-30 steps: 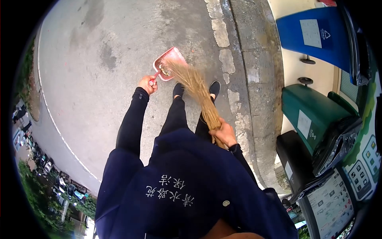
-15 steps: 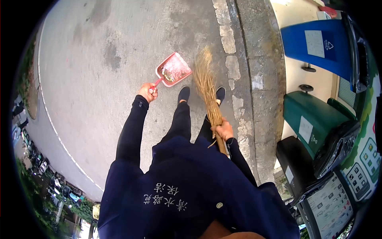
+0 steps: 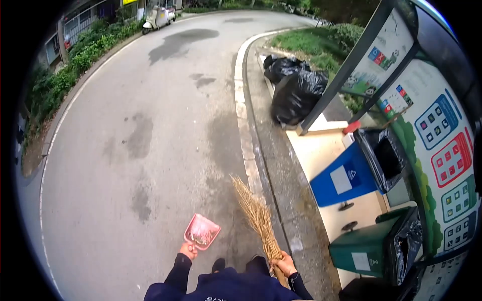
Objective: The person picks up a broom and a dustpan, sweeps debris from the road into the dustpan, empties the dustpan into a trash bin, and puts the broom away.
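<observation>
A pink dustpan (image 3: 203, 230) with small bits of debris in it is held low over the road, its handle closed in my left hand (image 3: 189, 250). My right hand (image 3: 285, 264) is wrapped round the lower end of a straw broom (image 3: 257, 213). The broom's bristles point forward and slightly left, beside the broken white kerb line. A gap of bare road lies between the bristles and the dustpan. My dark shoes show just behind the two tools.
On the right stand a blue bin (image 3: 346, 175) and a green bin (image 3: 364, 248) with black liners, before a poster board (image 3: 437, 120). Black rubbish bags (image 3: 299, 95) sit beyond them. A scooter (image 3: 159, 18) is parked far off at the left kerb, near green bushes (image 3: 83, 60).
The view has tilted up, showing the road ahead and the rubbish bags. The broom has swung from over the dustpan to its right, while both hands have kept their grip.
</observation>
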### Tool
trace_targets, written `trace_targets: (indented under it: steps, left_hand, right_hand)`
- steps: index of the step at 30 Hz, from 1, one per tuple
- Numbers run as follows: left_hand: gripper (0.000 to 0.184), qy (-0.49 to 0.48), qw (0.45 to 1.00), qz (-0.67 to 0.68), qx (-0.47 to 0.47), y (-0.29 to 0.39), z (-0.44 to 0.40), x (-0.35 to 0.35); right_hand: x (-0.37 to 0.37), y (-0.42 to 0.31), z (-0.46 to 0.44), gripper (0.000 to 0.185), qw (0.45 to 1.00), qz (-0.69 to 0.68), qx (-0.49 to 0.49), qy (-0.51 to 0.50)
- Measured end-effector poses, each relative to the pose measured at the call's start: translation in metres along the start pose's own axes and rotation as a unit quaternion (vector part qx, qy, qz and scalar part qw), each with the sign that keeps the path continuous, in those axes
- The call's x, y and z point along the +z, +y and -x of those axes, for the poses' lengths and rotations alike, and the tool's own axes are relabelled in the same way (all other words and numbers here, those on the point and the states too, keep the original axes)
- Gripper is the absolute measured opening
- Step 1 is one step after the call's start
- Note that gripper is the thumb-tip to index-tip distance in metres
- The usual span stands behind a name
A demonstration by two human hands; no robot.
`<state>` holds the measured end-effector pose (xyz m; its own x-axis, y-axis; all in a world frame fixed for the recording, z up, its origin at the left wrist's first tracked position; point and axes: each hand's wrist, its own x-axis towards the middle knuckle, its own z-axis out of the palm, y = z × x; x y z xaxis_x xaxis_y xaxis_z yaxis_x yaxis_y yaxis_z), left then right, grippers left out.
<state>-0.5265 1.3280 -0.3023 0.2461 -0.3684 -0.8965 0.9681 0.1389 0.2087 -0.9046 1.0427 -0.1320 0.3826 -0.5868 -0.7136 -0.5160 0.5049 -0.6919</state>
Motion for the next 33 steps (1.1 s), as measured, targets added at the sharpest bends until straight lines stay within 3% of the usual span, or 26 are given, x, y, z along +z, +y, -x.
trace_targets:
  steps: [1, 2, 6, 9, 14, 16, 20, 22, 24, 27, 28, 29, 30, 31, 33]
  left_hand:
    - [0.029, -0.017, 1.000, 0.026, -0.003, 0.008, -0.004, 0.015]
    - [0.032, -0.024, 0.998, 0.052, -0.012, 0.008, -0.009, 0.013]
    - [0.041, -0.056, 0.988, 0.147, -0.014, 0.043, -0.026, 0.055]
    - [0.040, -0.031, 0.982, 0.180, 0.037, 0.077, -0.050, 0.082]
    - [0.043, 0.012, 0.963, 0.253, 0.088, 0.135, -0.080, 0.152]
    - [0.043, 0.007, 0.963, 0.260, 0.074, 0.164, -0.079, 0.189]
    - [0.040, 0.089, 0.957, 0.245, 0.128, 0.225, -0.080, 0.278]
    - [0.035, 0.083, 0.956, 0.255, 0.123, 0.253, -0.114, 0.280]
    - [0.031, 0.096, 0.966, 0.218, 0.103, 0.287, -0.129, 0.298]
    - [0.025, -0.039, 0.978, 0.063, 0.197, 0.325, -0.146, 0.303]
    - [0.028, -0.032, 0.956, -0.064, 0.285, 0.331, -0.147, 0.304]
    - [0.031, -0.029, 0.891, -0.260, 0.370, 0.344, -0.146, 0.311]
    - [0.031, -0.069, 0.970, 0.051, 0.229, 0.368, -0.181, 0.291]
    - [0.031, 0.059, 0.960, 0.253, 0.101, 0.400, -0.203, 0.298]
    - [0.036, 0.106, 0.963, 0.245, 0.020, 0.461, -0.230, 0.311]
  right_hand:
    - [0.000, -0.010, -0.007, 0.056, 0.999, -0.014, -0.036, 0.019]
    - [-0.001, -0.032, -0.008, 0.047, 0.999, -0.046, -0.002, 0.016]
    - [-0.005, -0.112, -0.037, 0.044, 0.996, -0.083, 0.001, 0.034]
    - [-0.013, -0.162, -0.084, 0.037, 0.992, -0.123, -0.017, 0.014]
    - [-0.042, -0.233, -0.235, 0.047, 0.979, -0.193, 0.008, -0.057]
    - [-0.037, -0.277, -0.289, 0.047, 0.984, -0.169, -0.002, -0.065]
    - [-0.003, -0.365, -0.373, 0.055, 0.981, -0.127, 0.046, -0.142]
    - [0.023, -0.394, -0.415, 0.060, 0.984, -0.069, 0.019, -0.165]
    - [0.051, -0.425, -0.451, 0.062, 0.986, -0.002, -0.010, -0.164]
    - [0.100, -0.453, -0.504, 0.066, 0.984, 0.029, -0.059, -0.167]
    - [0.112, -0.461, -0.515, 0.062, 0.980, 0.035, -0.052, -0.188]
    - [0.125, -0.470, -0.532, 0.058, 0.978, 0.064, -0.072, -0.185]
    - [0.139, -0.480, -0.549, 0.053, 0.977, 0.080, -0.075, -0.181]
    - [0.154, -0.502, -0.555, 0.053, 0.983, 0.088, -0.048, -0.151]
    - [0.171, -0.520, -0.593, 0.057, 0.989, 0.086, -0.067, -0.099]
